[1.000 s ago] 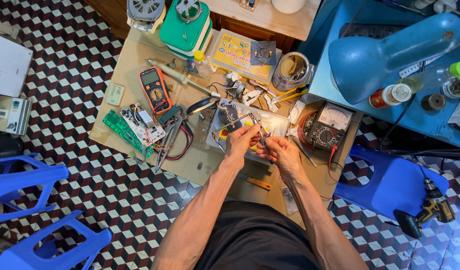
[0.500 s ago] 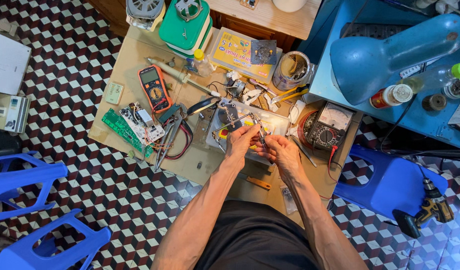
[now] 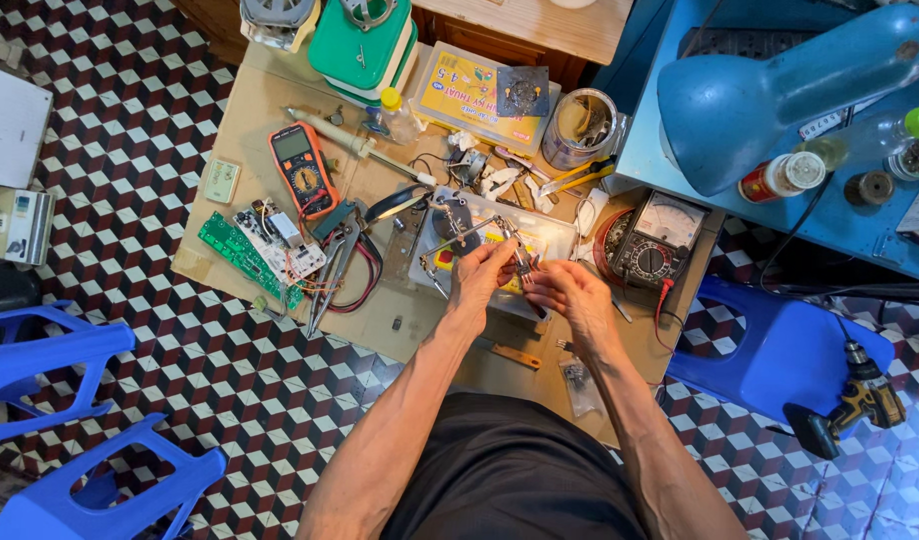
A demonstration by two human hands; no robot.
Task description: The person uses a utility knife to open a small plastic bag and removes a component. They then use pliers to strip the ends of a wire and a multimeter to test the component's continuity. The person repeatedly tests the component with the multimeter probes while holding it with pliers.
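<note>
At the 6 o'clock edge of the view, two bare forearms are seen extending over a dark garment toward the middle of the desk (image 3: pixel 230 130). The left hand (image 3: pixel 483 277) and the right hand (image 3: pixel 570 296) are brought close together, fingers curled narrowly; a small metal component (image 3: pixel 525 264) with thin leads is pinched between them, above a clear plastic tray (image 3: pixel 560 232) near the desk centre. The exact grip of each finger cannot be resolved. The component is judged to be light, rigid in the body and easily bent at the leads; it is best held by the body, not by the leads, with light pressure only. Just beyond the hands, toward 12 o'clock, a helping-hand stand (image 3: pixel 458 222) with clips is placed. At 3 o'clock from the hands, an analogue meter (image 3: pixel 662 238) is laid, its red probe lead trailing over the desk edge. Toward 9 o'clock, pliers (image 3: pixel 332 262), a green circuit board (image 3: pixel 242 256) and an orange digital multimeter (image 3: pixel 302 170) are arranged well apart from the hands. Farther toward 12 o'clock, a soldering iron (image 3: pixel 355 145), a yellow box (image 3: pixel 470 92) and a green case (image 3: pixel 365 45) are located. At 2 o'clock, a blue desk lamp (image 3: pixel 780 90) is positioned over a blue surface. A cordless drill (image 3: pixel 850 405) is rested on a blue stool (image 3: pixel 770 350) at 4 o'clock.
</note>
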